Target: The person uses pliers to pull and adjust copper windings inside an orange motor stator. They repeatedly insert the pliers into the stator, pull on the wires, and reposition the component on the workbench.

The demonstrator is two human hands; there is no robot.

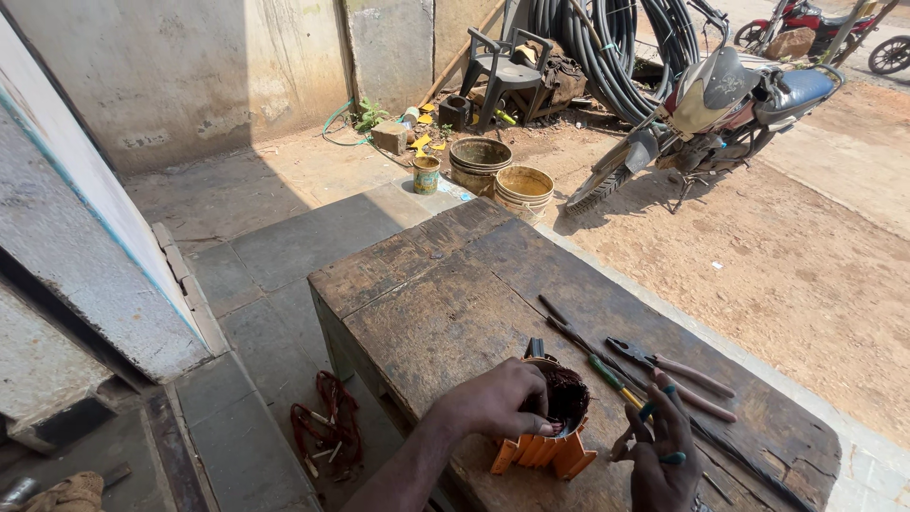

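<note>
Right now my left hand [493, 403] rests on top of the orange finned motor housing [545, 446], fingers curled over its rim and gripping it near the dark copper winding [567, 393] inside. It stands on the worn wooden counter [445, 313], toward its near edge. At three o'clock from it my right hand [664, 446] hovers, fingers loosely spread, pinching a green-handled tool [616, 382]. Pliers [668, 363] lie just beyond, at one o'clock.

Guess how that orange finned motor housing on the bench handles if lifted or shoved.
The orange finned housing is packed with dark copper winding, so probably heavy for its size. It looks rigid metal. Lying on its fins under the left hand, it seems unlikely to roll on the rough wooden bench.
</note>
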